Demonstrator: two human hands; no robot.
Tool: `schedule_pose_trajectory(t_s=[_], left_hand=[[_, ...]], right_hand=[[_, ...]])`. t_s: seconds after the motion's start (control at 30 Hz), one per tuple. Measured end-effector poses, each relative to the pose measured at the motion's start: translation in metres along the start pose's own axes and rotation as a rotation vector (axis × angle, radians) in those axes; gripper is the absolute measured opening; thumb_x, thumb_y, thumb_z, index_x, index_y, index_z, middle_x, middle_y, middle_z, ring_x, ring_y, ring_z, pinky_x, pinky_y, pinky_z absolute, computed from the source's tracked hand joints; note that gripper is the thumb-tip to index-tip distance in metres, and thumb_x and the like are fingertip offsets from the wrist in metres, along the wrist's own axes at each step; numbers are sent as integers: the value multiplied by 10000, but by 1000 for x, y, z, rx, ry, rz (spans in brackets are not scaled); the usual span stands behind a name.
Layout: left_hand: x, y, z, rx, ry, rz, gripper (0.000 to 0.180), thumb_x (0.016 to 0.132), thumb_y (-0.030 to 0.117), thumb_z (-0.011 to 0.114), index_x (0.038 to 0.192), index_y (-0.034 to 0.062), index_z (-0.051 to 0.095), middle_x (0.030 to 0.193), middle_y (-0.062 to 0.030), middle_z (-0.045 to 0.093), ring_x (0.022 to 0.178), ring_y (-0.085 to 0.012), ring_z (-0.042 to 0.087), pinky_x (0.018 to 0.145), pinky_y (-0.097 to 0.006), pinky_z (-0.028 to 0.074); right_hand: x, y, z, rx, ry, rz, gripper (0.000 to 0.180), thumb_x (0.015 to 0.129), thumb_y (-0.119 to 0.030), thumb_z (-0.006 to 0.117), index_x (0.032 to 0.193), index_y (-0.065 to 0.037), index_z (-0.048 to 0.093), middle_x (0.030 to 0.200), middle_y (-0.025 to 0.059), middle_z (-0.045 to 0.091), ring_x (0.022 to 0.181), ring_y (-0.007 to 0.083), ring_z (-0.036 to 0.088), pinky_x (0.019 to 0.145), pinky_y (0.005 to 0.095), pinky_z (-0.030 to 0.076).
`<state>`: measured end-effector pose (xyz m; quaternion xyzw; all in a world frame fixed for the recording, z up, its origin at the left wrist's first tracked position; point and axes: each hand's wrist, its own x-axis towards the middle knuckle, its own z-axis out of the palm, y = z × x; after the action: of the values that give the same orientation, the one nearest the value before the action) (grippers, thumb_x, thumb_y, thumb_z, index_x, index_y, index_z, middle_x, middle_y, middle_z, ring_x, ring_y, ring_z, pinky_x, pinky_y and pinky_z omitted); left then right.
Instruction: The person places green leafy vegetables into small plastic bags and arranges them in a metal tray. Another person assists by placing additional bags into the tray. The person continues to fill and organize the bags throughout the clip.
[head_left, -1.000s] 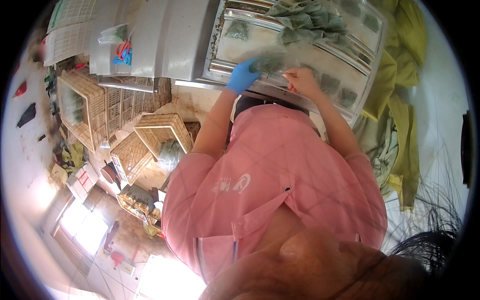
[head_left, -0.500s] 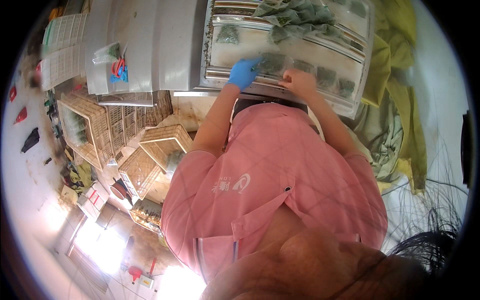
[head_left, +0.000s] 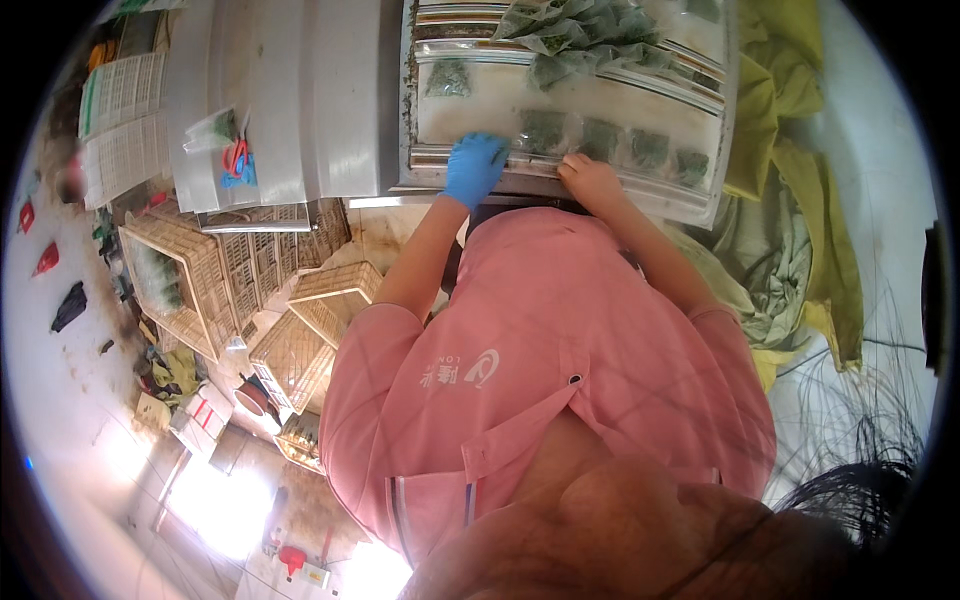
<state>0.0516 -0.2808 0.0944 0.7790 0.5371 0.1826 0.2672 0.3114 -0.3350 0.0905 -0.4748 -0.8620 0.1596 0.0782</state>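
My left hand (head_left: 473, 170), in a blue glove, rests at the near metal bar of a white machine bed (head_left: 465, 118). Its fingers are curled together, and anything under them is hidden. My bare right hand (head_left: 590, 183) is farther along the same bar, fingertips pinched beside the near ends of the clear bags; what they grip is too small to make out. Clear plastic bags of green leafy stuff lie in a row past the bar: one bag (head_left: 543, 130) between my hands, another bag (head_left: 600, 138) just beyond my right fingertips, and more to the right.
A pile of filled bags (head_left: 590, 35) lies across the far bars, and a single bag (head_left: 448, 78) sits at the left. Red-handled scissors (head_left: 236, 158) and a bag (head_left: 210, 131) are on the steel surface (head_left: 285, 90). Plastic crates (head_left: 175, 275) stand lower left; yellow-green cloth (head_left: 790, 200) hangs right.
My left hand has drawn back and left off the leftmost bag of the row, its fingers now curled. My right hand has shifted slightly left and nearer along the bar.
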Motion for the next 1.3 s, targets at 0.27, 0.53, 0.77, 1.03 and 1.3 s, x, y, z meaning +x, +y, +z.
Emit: schedule_pose_trajectory(t_s=[0.27,0.53,0.77,1.03,1.3], left_hand=[[79,44,3,-1516,-89,-848,220,956,149,586,1090,-20,629,953,-72,656,870,-206,648,763,-339,533],[50,9,9,-1935,-38,-747,221,914,89,633,1121,10,630,997,-81,648,896,-171,628,778,-317,518],[25,-14,-31,-877,-86,-453,385,895,138,650,1276,84,624,900,-76,691,764,-189,652,718,-328,534],[21,-45,15,-144,298,-197,349,864,196,674,1213,178,660,971,-159,681,762,-335,656,681,-429,526],[8,-63,-9,-17,30,-211,332,871,233,639,1201,217,668,984,-123,693,968,-346,631,818,-462,505]], right_hand=[[18,-19,-37,338,97,255,202,873,-260,674,972,-84,667,935,62,628,816,247,654,652,363,530],[60,-1,-65,2005,191,927,233,959,-276,629,1042,-60,654,942,55,668,799,175,656,631,319,534],[90,0,-47,1398,-185,825,220,938,-222,637,1019,-19,652,892,75,685,769,173,662,649,315,554],[105,-18,-7,279,-48,284,235,791,-207,743,924,-33,658,836,144,692,755,300,678,682,410,519],[94,-16,-23,350,-175,333,237,790,-300,732,874,-102,632,894,100,678,842,321,655,716,448,508]])
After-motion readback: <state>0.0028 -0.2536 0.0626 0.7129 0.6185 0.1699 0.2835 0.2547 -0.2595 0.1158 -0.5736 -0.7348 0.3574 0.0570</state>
